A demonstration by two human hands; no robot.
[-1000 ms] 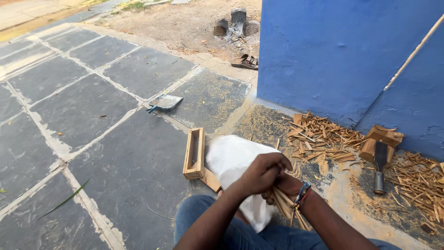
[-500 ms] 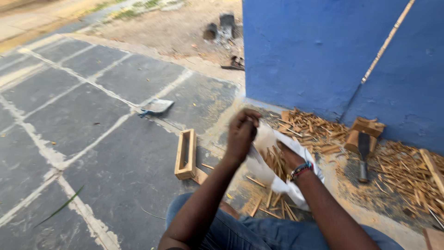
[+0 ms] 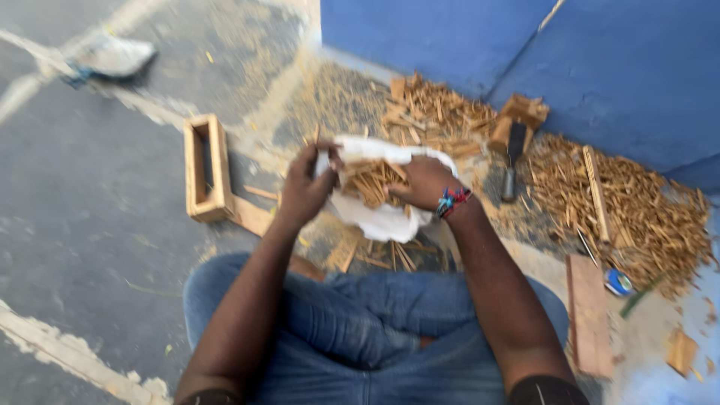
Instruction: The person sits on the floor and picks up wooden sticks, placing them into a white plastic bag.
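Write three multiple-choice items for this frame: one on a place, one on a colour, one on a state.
1. Where does the open wooden frame lie?
A. left of the left hand
B. against the wall
C. on the person's lap

2. What colour is the wall?
A. white
B. blue
C. green

3. How is the white bag held?
A. lying flat and untouched on the ground
B. tied shut
C. held open by both hands, with wood pieces inside

Answers:
1. A, the frame lies on the paving beyond the left hand.
2. B, the painted surface behind the pile of wood chips is blue.
3. C, the left hand and right hand grip its rim, and small wood pieces show in the mouth.
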